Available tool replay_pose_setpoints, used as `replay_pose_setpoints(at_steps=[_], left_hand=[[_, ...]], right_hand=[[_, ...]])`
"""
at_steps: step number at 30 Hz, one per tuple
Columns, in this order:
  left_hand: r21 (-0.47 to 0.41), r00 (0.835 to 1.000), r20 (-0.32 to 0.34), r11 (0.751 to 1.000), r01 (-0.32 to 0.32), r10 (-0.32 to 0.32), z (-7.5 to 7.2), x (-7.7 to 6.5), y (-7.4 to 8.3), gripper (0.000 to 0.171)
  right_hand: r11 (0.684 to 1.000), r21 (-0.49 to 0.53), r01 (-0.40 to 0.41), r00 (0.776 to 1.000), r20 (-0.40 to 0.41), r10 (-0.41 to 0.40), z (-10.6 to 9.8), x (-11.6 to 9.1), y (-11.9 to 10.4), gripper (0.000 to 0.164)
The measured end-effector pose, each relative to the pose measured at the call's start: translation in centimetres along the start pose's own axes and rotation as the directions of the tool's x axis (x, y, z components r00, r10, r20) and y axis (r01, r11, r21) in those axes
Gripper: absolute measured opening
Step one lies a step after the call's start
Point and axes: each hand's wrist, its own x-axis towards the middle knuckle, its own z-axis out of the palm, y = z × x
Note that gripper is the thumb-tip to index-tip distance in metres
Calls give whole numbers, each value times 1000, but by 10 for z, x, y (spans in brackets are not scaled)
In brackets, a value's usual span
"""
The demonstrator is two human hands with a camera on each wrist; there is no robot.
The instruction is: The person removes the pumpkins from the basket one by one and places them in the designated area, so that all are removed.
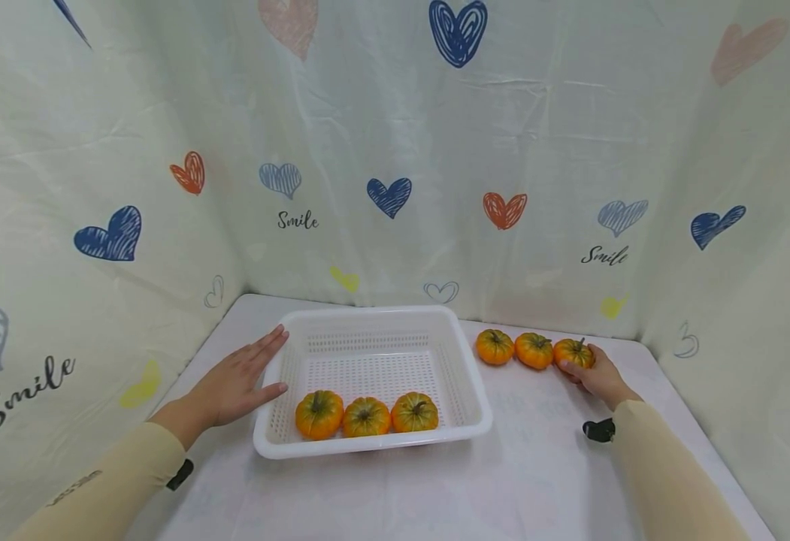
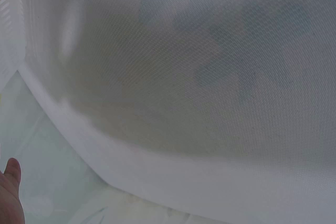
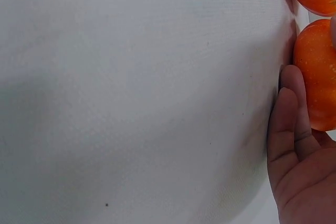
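A white plastic basket (image 1: 373, 447) with perforated walls sits on the table. Three small orange-and-green pumpkins (image 1: 367, 417) lie in a row along its near side. My left hand (image 1: 235, 383) is at the basket's left rim, fingers extended; only a bit of that hand (image 2: 11, 192) appears in the left wrist view. Right of the basket, three more pumpkins (image 1: 494, 347) form a row on the table. With thumb and fingers, my right hand (image 1: 597, 373) holds the rightmost pumpkin (image 1: 573, 352). In the right wrist view, curved fingers (image 3: 286, 124) lie against the orange pumpkin (image 3: 317, 77).
White cloth covers the table (image 1: 435, 496). Behind and at both sides hangs a pale curtain (image 1: 557, 135) printed with hearts and the word Smile. Black wrist devices show under both sleeves (image 1: 672, 466).
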Motion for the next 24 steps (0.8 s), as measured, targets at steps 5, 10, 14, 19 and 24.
replay_pose_setpoints(at_steps=[5, 10, 14, 19, 24], left_hand=[[-1, 1000, -7, 1000, -6, 6, 1, 0, -1, 88], [3, 1000, -8, 1000, -11, 11, 2, 0, -2, 88], [0, 1000, -8, 1000, -19, 19, 1, 1, -1, 87], [-8, 1000, -11, 1000, -24, 24, -1, 0, 0, 87], [-4, 999, -14, 1000, -30, 30, 0, 0, -1, 87]], right_hand=[[1000, 11, -13, 1000, 15, 13, -2, -2, 1, 118], [1000, -11, -8, 999, 42, 8, -9, -7, 1, 115], [999, -40, 0, 998, 66, 3, -22, -15, 2, 115], [996, -88, 29, 998, 60, -24, -45, -26, -2, 113], [991, -97, 88, 996, 2, -88, -66, -40, -23, 111]])
